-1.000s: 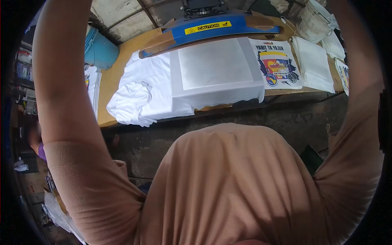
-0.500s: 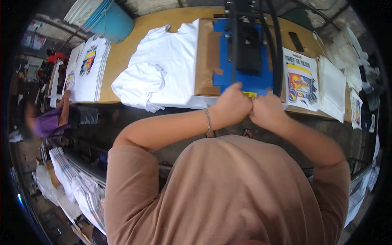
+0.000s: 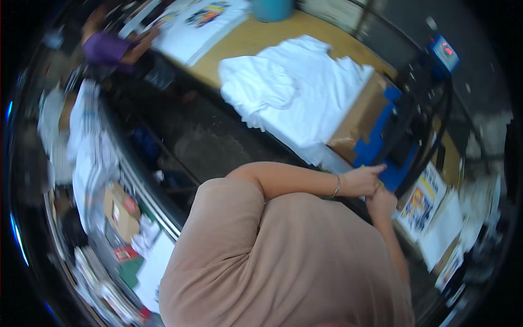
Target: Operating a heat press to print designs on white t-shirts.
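Note:
My left hand (image 3: pixel 357 182), with a chain bracelet at the wrist, and my right hand (image 3: pixel 381 201) are closed side by side on the handle at the front of a black-armed heat press (image 3: pixel 387 136) with a blue top and brown patched edges. The handle itself is mostly hidden by my fingers. A white T-shirt (image 3: pixel 305 98) lies spread on the press's lower bed and to its left, one end bunched. A control box (image 3: pixel 444 54) with a red display stands on the press. To the right lie a printed sheet (image 3: pixel 418 201) and blank white sheets (image 3: pixel 441 234).
A co-worker in purple (image 3: pixel 109 52) stands at the far left of the tan table (image 3: pixel 210 73), their hands at printed white shirts (image 3: pixel 207 24). A blue bucket (image 3: pixel 271 6) sits behind. At my left is a rack with white cloths (image 3: pixel 90 147) and a cardboard box (image 3: pixel 120 212).
The raised arms came down and both hands took hold of the press handle; the blue top now covers the sheet on the shirt. The view has since turned, putting the press at the right.

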Tool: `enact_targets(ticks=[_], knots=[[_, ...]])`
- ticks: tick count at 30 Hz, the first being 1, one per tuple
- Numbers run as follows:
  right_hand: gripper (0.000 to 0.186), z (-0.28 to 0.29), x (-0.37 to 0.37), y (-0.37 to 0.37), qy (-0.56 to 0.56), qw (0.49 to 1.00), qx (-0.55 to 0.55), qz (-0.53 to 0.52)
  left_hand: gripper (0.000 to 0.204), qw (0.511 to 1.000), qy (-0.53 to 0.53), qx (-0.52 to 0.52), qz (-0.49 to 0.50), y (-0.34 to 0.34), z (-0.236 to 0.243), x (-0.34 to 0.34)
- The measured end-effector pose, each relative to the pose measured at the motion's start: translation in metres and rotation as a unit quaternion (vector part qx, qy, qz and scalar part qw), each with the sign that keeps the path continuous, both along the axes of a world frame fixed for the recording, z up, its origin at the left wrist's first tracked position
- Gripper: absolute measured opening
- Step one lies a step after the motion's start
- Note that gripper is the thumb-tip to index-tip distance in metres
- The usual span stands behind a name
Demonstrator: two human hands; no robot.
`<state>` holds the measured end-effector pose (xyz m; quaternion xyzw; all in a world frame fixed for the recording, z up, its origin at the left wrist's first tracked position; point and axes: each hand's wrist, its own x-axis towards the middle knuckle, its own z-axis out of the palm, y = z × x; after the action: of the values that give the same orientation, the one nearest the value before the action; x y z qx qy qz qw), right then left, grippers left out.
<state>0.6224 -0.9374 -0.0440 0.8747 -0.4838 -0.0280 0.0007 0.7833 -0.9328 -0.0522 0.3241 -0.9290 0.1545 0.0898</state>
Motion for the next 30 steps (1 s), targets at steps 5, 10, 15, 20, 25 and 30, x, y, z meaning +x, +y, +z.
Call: enact_targets(ticks=[5,10,15,20,25,30], knots=[[0.036,0.027,0.002,0.004,-0.057,0.996,0.054,0.039,0.044,0.965,0.259,-0.048,-0.010,0.049,0.007,0.038],[0.051,0.069,0.020,-0.006,0.117,0.976,0.139,0.120,0.046,0.826,0.388,0.141,0.383,0.190,-0.042,0.075],[0.025,0.138,0.071,-0.006,-0.358,0.887,0.156,0.246,0.041,0.505,0.476,-0.018,0.720,0.345,-0.078,0.035],[0.019,0.112,0.154,0.040,-0.417,0.743,0.468,0.235,0.021,0.240,0.544,-0.054,0.802,0.424,-0.128,0.011],[0.025,0.003,0.256,0.058,-0.387,0.593,0.702,0.077,0.022,0.345,0.552,0.001,0.759,0.401,-0.125,0.107],[0.030,-0.169,0.333,-0.014,-0.464,0.588,0.641,-0.168,0.025,0.506,0.557,0.068,0.655,0.352,-0.049,0.234]])
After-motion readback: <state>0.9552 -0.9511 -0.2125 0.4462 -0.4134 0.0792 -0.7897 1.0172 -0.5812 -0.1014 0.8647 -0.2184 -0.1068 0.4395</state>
